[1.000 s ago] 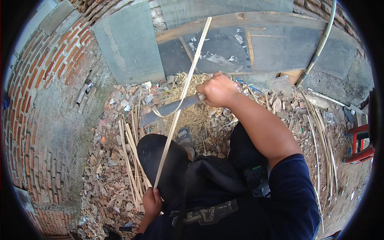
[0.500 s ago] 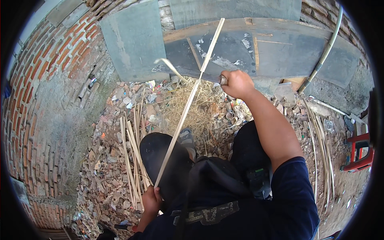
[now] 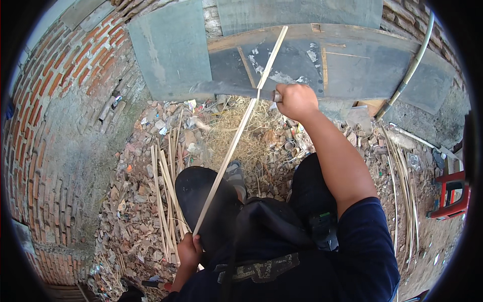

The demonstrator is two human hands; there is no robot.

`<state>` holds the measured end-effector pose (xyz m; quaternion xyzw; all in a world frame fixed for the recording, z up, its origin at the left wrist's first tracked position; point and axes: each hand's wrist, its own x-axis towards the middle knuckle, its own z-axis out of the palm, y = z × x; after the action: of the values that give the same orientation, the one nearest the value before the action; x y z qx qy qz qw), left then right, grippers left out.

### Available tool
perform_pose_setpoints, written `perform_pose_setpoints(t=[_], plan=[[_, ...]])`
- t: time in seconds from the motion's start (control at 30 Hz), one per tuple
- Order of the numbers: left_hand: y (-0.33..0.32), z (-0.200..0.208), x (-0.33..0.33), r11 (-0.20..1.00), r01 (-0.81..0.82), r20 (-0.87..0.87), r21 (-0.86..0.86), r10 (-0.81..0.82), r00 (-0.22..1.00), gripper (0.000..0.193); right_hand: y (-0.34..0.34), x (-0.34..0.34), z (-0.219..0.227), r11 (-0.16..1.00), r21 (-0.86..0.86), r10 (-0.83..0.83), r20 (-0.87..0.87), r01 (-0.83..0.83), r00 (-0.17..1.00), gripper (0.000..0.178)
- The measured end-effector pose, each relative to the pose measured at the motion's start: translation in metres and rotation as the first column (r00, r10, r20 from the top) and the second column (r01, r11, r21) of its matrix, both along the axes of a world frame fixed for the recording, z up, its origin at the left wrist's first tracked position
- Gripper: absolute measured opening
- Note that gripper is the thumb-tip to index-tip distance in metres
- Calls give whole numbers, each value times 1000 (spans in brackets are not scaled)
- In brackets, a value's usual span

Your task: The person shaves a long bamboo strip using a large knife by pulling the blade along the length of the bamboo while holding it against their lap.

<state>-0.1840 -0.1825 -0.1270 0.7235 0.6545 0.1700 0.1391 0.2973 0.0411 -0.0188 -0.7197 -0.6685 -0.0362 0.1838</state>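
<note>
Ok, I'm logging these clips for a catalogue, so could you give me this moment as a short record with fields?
Left hand: grips the near end of a long pale strip
Right hand: holds a long-bladed knife by its handle
Contact: blade crosses the strip toward its far end
Ground ahead: heap of straw-coloured scraps
Left side: loose pale strips, brick wall beyond
Right side: bundle of thin strips
Unclear: depth of any cut

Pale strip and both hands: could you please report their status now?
Right hand gripping knife; left hand holding pale strip; knife crossing its far half; left knee beneath strip.
</note>
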Motion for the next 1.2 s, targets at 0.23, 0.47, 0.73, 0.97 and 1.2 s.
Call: perform_pose_setpoints(t=[0.23,0.47,0.73,0.97,1.2], plan=[[3,12,0,998,15,-80,-63,-20,997,34,-5,16,-13,991,-108,-89,-129,76,988,31],[4,11,3,999,22,-69,-25,-24,997,32,-16,-14,-4,949,-126,299,71,-289,952,20],[4,-4,-1,998,21,-80,59,-16,997,29,0,34,-18,998,-65,-7,-187,-5,982,26],[4,4,-1,999,47,-49,27,-46,998,30,-13,24,-2,993,-98,47,-167,-64,985,29],[7,1,-5,998,53,-71,32,-51,996,30,-18,-14,1,897,-200,426,155,-394,891,23]])
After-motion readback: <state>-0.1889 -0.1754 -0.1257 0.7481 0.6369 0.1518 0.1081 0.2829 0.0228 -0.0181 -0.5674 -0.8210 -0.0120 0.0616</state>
